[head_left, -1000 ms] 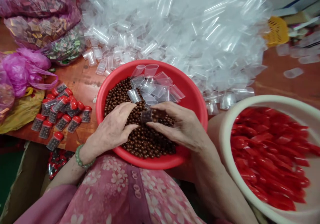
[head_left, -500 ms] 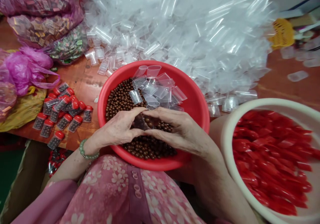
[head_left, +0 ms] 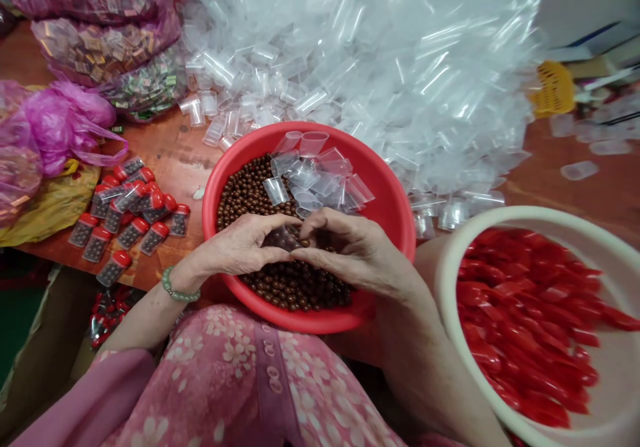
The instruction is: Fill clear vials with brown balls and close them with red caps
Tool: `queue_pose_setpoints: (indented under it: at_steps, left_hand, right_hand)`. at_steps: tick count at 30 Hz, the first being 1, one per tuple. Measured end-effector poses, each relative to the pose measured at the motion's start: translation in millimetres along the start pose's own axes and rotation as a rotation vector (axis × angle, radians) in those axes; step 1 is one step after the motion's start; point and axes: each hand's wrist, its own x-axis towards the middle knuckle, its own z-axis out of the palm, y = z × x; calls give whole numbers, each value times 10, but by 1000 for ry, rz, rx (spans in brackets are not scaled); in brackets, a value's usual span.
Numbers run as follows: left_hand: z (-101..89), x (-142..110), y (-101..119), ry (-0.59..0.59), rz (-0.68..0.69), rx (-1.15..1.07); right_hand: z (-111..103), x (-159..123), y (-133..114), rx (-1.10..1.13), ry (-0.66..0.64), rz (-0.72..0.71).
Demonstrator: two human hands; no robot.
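Between the thumb and fingers of my left hand (head_left: 243, 244) is a small clear container (head_left: 281, 238), lying tilted over a red basin (head_left: 395, 234) with dark balls showing inside it. My right hand (head_left: 355, 250) is curled at the container's mouth, its thumb and forefinger closed around a few brown balls; its other fingers are partly hidden. Loose brown balls (head_left: 295, 292) cover the basin's left and front part. Several empty clear containers (head_left: 325, 174) lie on top of them, towards the back.
Filled containers with red caps (head_left: 133, 197) lie on the table at left. A huge heap of clear containers (head_left: 350, 54) covers the back. At right stands a cream bucket (head_left: 450, 260) of red caps (head_left: 520, 327). Pink bags (head_left: 65, 117) and a yellow basket (head_left: 554, 90) sit farther out.
My right forefinger has bent inward at the container's mouth, over the balls. My left hand keeps its hold on the container. The whole view has shifted slightly.
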Motion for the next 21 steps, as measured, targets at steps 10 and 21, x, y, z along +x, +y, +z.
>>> queue_pose_setpoints:
  at_steps: [10, 21]
  left_hand:
    - [-6, 6, 4, 256, -118, -186]
    - [-16, 43, 30, 452, -139, -597]
  right_hand:
    - [-81, -143, 13, -114, -63, 76]
    - [-356, 34, 222, -730, -30, 263]
